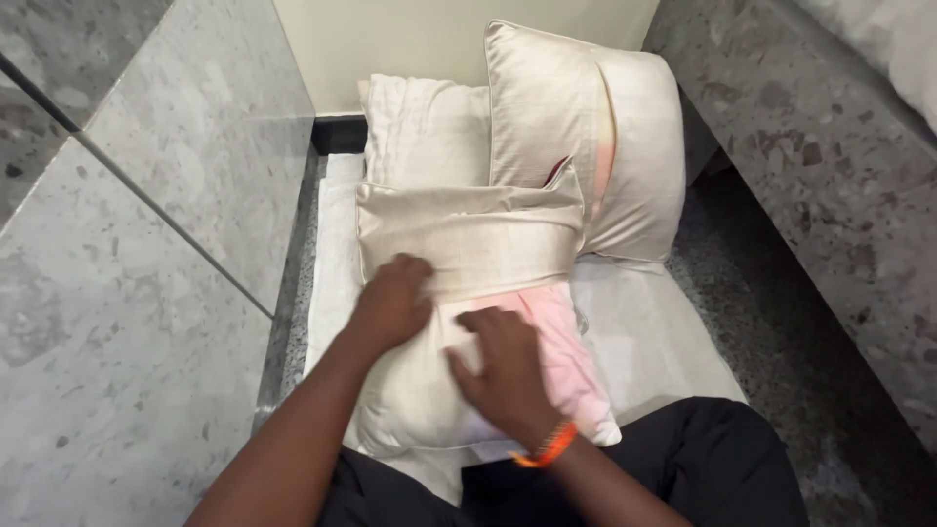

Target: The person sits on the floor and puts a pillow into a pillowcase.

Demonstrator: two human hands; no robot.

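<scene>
A pillow with a pink-tinted inner cushion (pixel 566 356) lies in front of me on a white sheet, half inside a beige satin cover (pixel 468 239). My left hand (pixel 390 303) grips the lower edge of that cover at its left side. My right hand (pixel 503 366), with an orange band at the wrist, presses flat on the bare part of the pillow just below the cover's edge. The far end of the pillow is hidden inside the cover.
Two more pillows lean against the cream wall behind: a white one (pixel 425 132) and a beige satin one (pixel 586 137). Grey stone panels (pixel 146 244) close in on the left and a stone ledge (pixel 830 195) on the right. My dark-clothed legs (pixel 703 459) are at the bottom.
</scene>
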